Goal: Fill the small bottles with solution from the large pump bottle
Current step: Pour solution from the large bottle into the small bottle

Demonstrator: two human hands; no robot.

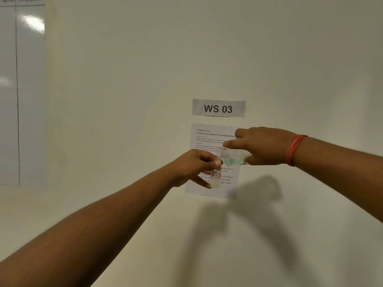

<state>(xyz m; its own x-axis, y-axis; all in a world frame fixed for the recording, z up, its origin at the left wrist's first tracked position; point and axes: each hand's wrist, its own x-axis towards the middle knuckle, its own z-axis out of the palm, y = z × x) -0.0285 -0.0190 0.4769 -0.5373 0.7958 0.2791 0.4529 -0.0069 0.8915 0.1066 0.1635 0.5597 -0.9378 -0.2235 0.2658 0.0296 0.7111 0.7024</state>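
Left hand curled round a small bottle, pinching it near the top between thumb and fingers. Small bottle held upright, open at the top, clear, with a little white label with red edges on its side. Some pale liquid inside, low down. Thumbnail pressed just beside the bottle's neck.

Right hand wrapped round a bigger clear bottle, held from above with the pointing finger stretched along it. Bigger bottle tipped over on its side, cap off, open mouth aimed left and just above the mouth of the small bottle. Mouths very close; touching or not, cannot tell. Blue-green label or liquid showing through its side. No pump top to be seen on it. Red thread band tied round the right wrist.

Both hands held up in the air in front of a pale wall, with both arms stretched out. No bench in sight under them.

Behind the hands, a printed sheet stuck to the wall, partly covered by hands and bottles. Above it, a small sign reading "WS 03". Dark shadows of the arms on the wall below right. Shiny whiteboard at the far left edge.
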